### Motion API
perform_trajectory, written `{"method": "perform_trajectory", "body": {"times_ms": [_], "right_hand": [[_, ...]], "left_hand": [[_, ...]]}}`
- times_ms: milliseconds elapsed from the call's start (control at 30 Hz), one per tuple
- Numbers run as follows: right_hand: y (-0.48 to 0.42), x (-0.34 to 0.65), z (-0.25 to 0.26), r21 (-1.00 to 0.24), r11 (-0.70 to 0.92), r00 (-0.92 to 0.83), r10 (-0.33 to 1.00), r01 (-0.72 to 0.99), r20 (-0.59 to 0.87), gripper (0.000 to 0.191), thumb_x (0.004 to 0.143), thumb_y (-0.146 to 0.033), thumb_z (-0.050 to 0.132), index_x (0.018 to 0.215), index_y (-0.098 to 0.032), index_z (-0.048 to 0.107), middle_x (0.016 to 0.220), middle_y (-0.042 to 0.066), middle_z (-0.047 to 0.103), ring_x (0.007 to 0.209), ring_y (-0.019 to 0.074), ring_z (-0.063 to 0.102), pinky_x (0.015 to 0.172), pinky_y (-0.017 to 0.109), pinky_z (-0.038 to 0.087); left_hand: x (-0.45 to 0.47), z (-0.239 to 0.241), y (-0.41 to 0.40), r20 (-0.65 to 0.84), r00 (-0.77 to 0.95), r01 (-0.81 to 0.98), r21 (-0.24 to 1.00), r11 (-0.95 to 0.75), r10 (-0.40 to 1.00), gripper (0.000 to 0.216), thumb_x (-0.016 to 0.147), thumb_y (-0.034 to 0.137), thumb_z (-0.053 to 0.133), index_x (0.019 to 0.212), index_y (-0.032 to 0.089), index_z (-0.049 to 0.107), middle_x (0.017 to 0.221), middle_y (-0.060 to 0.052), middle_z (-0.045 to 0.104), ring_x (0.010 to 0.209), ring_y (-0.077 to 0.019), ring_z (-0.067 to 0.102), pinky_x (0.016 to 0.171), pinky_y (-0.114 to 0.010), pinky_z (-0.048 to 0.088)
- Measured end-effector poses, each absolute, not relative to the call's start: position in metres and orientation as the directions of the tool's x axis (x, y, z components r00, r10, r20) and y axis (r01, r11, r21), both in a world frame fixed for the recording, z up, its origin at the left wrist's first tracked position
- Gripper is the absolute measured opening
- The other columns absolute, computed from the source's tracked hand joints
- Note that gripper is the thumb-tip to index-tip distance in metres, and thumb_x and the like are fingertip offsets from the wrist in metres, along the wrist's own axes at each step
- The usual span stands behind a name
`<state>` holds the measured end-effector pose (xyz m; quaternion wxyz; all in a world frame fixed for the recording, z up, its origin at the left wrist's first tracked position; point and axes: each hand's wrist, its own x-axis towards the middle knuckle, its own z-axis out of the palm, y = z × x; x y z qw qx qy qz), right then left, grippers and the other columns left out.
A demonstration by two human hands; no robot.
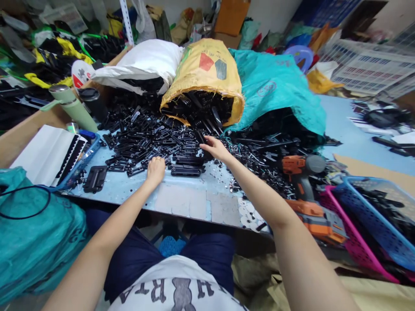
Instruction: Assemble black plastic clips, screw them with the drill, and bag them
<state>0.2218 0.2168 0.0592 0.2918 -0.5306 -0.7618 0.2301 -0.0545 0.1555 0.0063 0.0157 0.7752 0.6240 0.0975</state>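
My left hand (156,170) rests at the front edge of a heap of small black plastic parts (145,140), its fingers curled down and their tips hidden. Whatever they hold, if anything, cannot be seen. Just below the mouth of a yellow sack (207,60), my right hand (214,148) has its thumb and fingers at a dark flat plastic part (200,137), which they seem to pinch. Between my hands lies a row of long black plastic pieces (186,166), stacked side by side. Larger black parts (197,107) fill the sack's opening.
A white sack (149,56) and a teal sack (275,82) flank the yellow one. Loose screws (238,172) are scattered to the right, near an orange cordless drill (301,172). Blue and pink baskets (366,183) stand at right; a green flask (73,108) and blue tray (94,149) at left.
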Motion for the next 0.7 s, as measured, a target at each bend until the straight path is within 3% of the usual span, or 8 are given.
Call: {"method": "perform_trajectory", "body": {"times_ms": [67,200,267,333,433,533,633,700], "right_hand": [[0.177,0.217,0.055,-0.641,0.411,-0.345,0.909,0.648,0.234,0.051,0.078,-0.037,0.061,0.123,-0.015,0.05,0.11,0.009,0.062,0.095,0.0209,0.058,0.086,0.036,0.046],[0.094,0.213,0.03,-0.327,0.516,-0.474,0.857,0.792,0.204,0.045,0.08,-0.026,0.061,0.123,-0.017,0.052,0.104,0.013,0.06,0.095,0.0247,0.055,0.081,0.04,0.046],[0.06,0.21,0.014,-0.237,0.536,-0.514,0.844,0.81,0.151,0.042,0.086,-0.027,0.054,0.127,-0.017,0.05,0.107,0.015,0.058,0.095,0.0256,0.054,0.08,0.041,0.046],[0.036,0.206,0.0,-0.224,0.569,-0.55,0.822,0.791,0.144,0.043,0.088,-0.035,0.052,0.127,-0.018,0.05,0.119,0.017,0.053,0.103,0.0275,0.051,0.085,0.043,0.045],[0.024,0.196,-0.011,-0.264,0.557,-0.533,0.831,0.788,0.161,0.045,0.088,-0.042,0.049,0.126,-0.017,0.051,0.13,0.018,0.047,0.114,0.0287,0.046,0.092,0.045,0.042],[0.031,0.189,-0.013,-0.346,0.454,-0.43,0.891,0.821,0.148,0.044,0.09,-0.04,0.047,0.128,-0.018,0.049,0.121,0.016,0.054,0.111,0.0274,0.05,0.093,0.046,0.041],[0.042,0.182,-0.008,-0.603,0.322,-0.291,0.945,0.73,0.152,0.044,0.09,-0.043,0.044,0.129,-0.024,0.049,0.111,0.011,0.059,0.103,0.0247,0.055,0.09,0.044,0.044],[0.047,0.174,-0.004,-0.845,0.173,-0.181,0.979,0.506,0.092,0.046,0.091,-0.047,0.039,0.132,-0.026,0.045,0.103,0.008,0.062,0.089,0.0209,0.061,0.081,0.04,0.051]], "left_hand": [[-0.06,0.006,0.152,0.138,0.158,0.964,0.192,-0.183,0.978,0.02,0.088,0.017,0.041,0.097,0.009,0.057,0.095,-0.015,0.058,0.092,-0.0257,0.052,0.078,-0.036,0.042],[-0.069,0.004,0.117,0.176,0.243,0.884,0.364,-0.293,0.954,0.021,0.089,0.014,0.039,0.102,0.012,0.055,0.098,-0.011,0.057,0.089,-0.0204,0.055,0.077,-0.031,0.043],[-0.066,0.003,0.094,0.145,0.37,0.841,0.368,-0.398,0.917,0.02,0.088,0.012,0.04,0.1,0.013,0.057,0.095,-0.01,0.058,0.088,-0.0199,0.055,0.077,-0.031,0.044],[-0.057,0.002,0.077,0.102,0.45,0.839,0.291,-0.459,0.887,0.023,0.088,0.011,0.039,0.098,0.014,0.059,0.091,-0.01,0.059,0.09,-0.0218,0.055,0.078,-0.033,0.043],[-0.042,-0.002,0.066,0.073,0.49,0.851,0.178,-0.495,0.869,0.027,0.09,0.016,0.039,0.111,0.013,0.057,0.096,-0.013,0.06,0.094,-0.0253,0.054,0.079,-0.038,0.042],[-0.034,-0.008,0.068,0.079,0.548,0.81,0.197,-0.552,0.833,0.035,0.089,0.023,0.046,0.123,0.014,0.05,0.1,-0.014,0.06,0.097,-0.0265,0.053,0.081,-0.04,0.042],[-0.029,-0.008,0.067,0.161,0.529,0.731,0.413,-0.544,0.833,0.034,0.091,0.024,0.043,0.123,0.015,0.051,0.102,-0.012,0.06,0.098,-0.0226,0.055,0.084,-0.037,0.044],[-0.023,-0.003,0.062,0.236,0.459,0.624,0.6,-0.5,0.857,0.034,0.093,0.026,0.039,0.123,0.017,0.051,0.102,-0.01,0.059,0.097,-0.0193,0.056,0.083,-0.033,0.046]]}}
